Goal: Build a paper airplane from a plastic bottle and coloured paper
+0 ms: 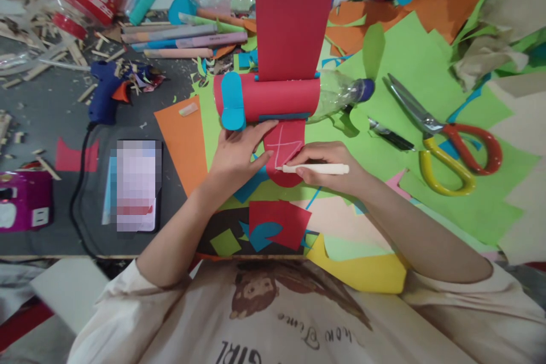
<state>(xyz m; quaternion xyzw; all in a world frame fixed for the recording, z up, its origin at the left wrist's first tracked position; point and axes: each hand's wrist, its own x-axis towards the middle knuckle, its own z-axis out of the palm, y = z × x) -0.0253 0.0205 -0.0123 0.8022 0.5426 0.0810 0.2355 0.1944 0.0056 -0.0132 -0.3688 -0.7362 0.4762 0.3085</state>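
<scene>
A plastic bottle (335, 95) wrapped in red paper lies on its side, its dark blue cap to the right and a blue paper piece round its left end. Red paper wings stick out from it: a long one (294, 17) away from me, a shorter one (292, 136) toward me. Pale lines are drawn on the near wing. My right hand (330, 168) grips a white pen (324, 169), its tip at that wing. My left hand (245, 151) rests beside the wing with fingers spread, the fingertips at its left edge.
Scissors (443, 136) and a black-handled cutter (392, 135) lie on green paper at right. A blue glue gun (104, 91), a phone (139, 185) and a purple box (25, 200) are at left. Several markers (187, 40), wood sticks and paper scraps are scattered around.
</scene>
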